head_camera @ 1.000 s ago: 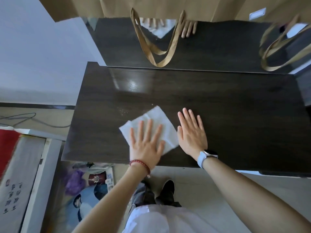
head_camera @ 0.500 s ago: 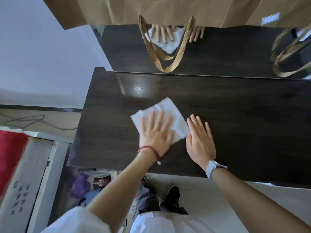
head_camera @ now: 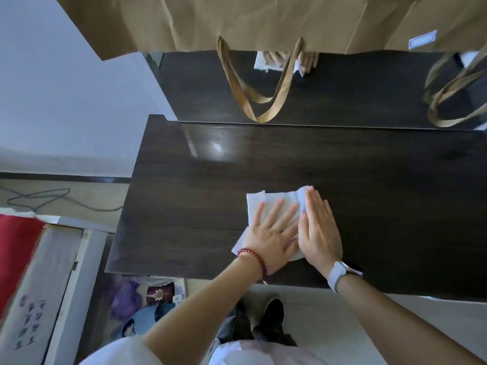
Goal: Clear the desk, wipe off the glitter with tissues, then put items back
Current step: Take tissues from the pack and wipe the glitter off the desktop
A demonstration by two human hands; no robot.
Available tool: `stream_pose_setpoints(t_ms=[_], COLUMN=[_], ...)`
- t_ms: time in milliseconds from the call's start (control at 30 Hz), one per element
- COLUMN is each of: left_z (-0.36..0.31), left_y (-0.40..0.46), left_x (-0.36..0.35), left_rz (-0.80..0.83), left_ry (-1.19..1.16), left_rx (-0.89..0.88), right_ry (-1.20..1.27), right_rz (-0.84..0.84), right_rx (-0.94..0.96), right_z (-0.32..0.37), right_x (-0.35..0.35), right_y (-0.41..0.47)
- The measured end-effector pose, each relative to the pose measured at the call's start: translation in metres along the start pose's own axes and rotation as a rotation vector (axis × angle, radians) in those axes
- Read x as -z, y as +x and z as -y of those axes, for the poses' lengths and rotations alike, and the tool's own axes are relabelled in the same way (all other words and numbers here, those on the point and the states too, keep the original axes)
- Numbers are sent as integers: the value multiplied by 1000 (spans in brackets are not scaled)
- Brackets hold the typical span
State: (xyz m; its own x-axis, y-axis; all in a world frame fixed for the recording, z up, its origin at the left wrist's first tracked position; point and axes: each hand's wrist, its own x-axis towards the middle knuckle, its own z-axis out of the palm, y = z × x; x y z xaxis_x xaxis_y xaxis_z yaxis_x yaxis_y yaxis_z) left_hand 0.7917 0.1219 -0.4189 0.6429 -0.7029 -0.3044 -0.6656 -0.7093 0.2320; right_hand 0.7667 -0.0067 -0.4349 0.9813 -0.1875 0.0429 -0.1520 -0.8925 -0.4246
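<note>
A white tissue [head_camera: 266,202] lies flat on the dark wooden desk [head_camera: 369,180], near its front edge. My left hand [head_camera: 271,238], with a red bead bracelet at the wrist, presses on the tissue with straight, spread fingers. My right hand [head_camera: 320,233], with a pale watch on the wrist, lies flat beside the left one and touches it, its fingertips on the tissue's right edge. No glitter shows on the desk.
A mirror [head_camera: 342,96] stands along the desk's back edge and reflects my hands. Brown paper bags [head_camera: 263,19] with strap handles hang over its top. Left of the desk are a white box with a red cover [head_camera: 31,272], a floor cable [head_camera: 39,198] and bagged items [head_camera: 147,301] below.
My left hand has slid the tissue to the right and nearer the front edge. It now meets my right hand, which rests on the tissue's right edge.
</note>
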Motion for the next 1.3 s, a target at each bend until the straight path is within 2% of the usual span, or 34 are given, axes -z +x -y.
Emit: stream_pose_setpoints(t_ms=[33, 67, 133, 233, 300, 333, 467, 600, 667, 767, 833, 967, 1133, 1233, 1300], left_z=[13, 35, 88, 145, 133, 114, 32, 42, 64, 112, 147, 192, 233, 239, 225], left_y=[1, -1, -13, -51, -67, -70, -66, -71, -90, -129, -155, -171, -122, -85, -80], left_x=[4, 7, 9, 18, 15, 10, -14, -15, -18, -25, -26, -18, 8, 24, 22], left_rz=[-13, -50, -162, -197, -198, -189, -169, -158, -188, -220, -207, -193, -182, -186, -199], left_ry=[5, 22, 1, -174, -220, -205, -144, -42, -20, -79, -82, -86, -61, -74, -72], left_rx=[-7, 62, 339, 804, 913, 877, 494, 359, 400, 582, 635, 568, 518, 543, 517], right_ry=[26, 37, 28, -19, -107, -156, -250, -282, -269, -265, -254, -264, -281, -138, -9], right_rz=[7, 11, -1, -5, -1, 15, 85, 63, 51, 96, 123, 114, 119, 67, 3], right_rx=[-4, -7, 0, 2, 14, 25, 13, -10, -26, 32, 53, 84, 27, 39, -26], right_z=[0, -1, -1, 0, 1, 2, 7, 12, 26, 64, 89, 127, 142, 136, 133], right_x=[0, 0, -1, -3, -2, -2, -1, 2, -2, -18, -31, -51, -60, -59, -55], right_y=[0, -1, 0, 1, 1, 1, 1, 0, -8, -24, -32, -35, -32, -33, -37])
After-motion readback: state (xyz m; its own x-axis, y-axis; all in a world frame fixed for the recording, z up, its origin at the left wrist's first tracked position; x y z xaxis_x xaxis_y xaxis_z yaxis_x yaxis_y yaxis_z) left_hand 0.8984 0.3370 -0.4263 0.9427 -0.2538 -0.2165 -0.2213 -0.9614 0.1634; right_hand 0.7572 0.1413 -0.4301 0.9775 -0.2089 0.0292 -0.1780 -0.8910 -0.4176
